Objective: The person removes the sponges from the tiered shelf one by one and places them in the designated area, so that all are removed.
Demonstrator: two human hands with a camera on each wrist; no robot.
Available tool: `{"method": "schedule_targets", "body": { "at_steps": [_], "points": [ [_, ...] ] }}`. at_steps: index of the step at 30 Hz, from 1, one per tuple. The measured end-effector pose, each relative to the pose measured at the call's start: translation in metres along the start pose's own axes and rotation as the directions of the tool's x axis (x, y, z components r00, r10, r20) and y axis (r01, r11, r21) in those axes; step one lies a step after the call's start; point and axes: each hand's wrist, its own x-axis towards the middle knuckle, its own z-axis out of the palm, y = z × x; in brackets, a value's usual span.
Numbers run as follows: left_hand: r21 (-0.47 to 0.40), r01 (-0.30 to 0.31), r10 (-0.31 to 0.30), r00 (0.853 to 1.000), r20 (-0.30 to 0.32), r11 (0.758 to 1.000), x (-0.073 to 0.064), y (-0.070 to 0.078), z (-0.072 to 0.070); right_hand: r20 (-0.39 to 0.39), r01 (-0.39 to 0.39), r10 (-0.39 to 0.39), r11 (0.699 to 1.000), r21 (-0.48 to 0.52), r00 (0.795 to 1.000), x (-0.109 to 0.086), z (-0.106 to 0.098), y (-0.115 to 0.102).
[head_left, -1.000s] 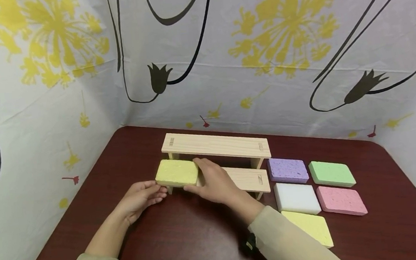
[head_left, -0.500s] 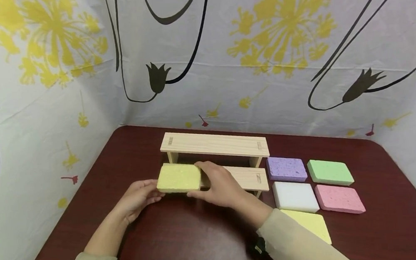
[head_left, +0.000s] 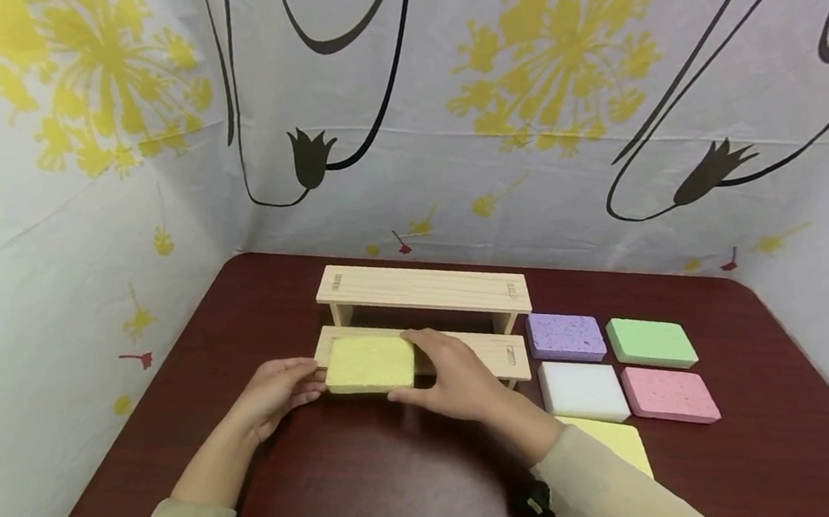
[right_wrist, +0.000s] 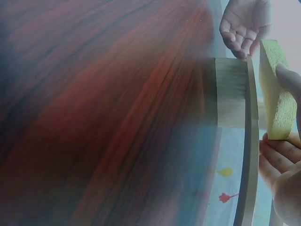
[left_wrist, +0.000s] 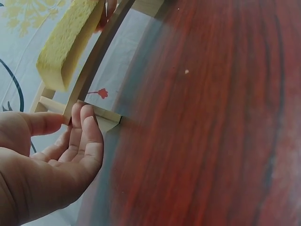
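Observation:
My right hand (head_left: 459,375) grips a yellow sponge (head_left: 370,364) at its right end, thumb on the near side and fingers behind. The sponge is held above the front, lower board of a pale two-step wooden rack (head_left: 420,284); a gap shows between sponge and board in the right wrist view. With thumb and fingertips, my left hand (left_wrist: 61,160) pinches the left end of that lower board (left_wrist: 89,70). In the right wrist view the left hand (right_wrist: 245,26) is at the board's far end, beyond the sponge (right_wrist: 277,94).
Right of the rack lie a purple sponge (head_left: 566,336), a green sponge (head_left: 651,342), a white sponge (head_left: 583,390) and a pink sponge (head_left: 669,394). A second yellow sponge (head_left: 615,441) is partly behind my right sleeve. Patterned cloth walls (head_left: 394,202) border the dark red table (head_left: 376,479).
My right hand has moved the yellow sponge rightward and nearer to me, uncovering the lower board's left end. My left hand has stayed at the board's end.

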Motion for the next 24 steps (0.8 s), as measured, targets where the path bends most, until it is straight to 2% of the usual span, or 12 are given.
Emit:
{"method": "schedule_targets", "body": {
  "at_steps": [7, 24],
  "points": [
    [0.003, -0.016, 0.016, 1.0, 0.019, 1.0, -0.003, 0.001, -0.001, -0.034, -0.03, 0.03, 1.0, 0.003, 0.999, -0.015, -0.007, 0.008],
    [0.054, -0.014, 0.013, 1.0, 0.006, 0.998, -0.001, 0.002, -0.003, -0.082, -0.07, 0.07, 0.998, 0.004, 0.994, -0.043, -0.027, 0.025]
  ]
}}
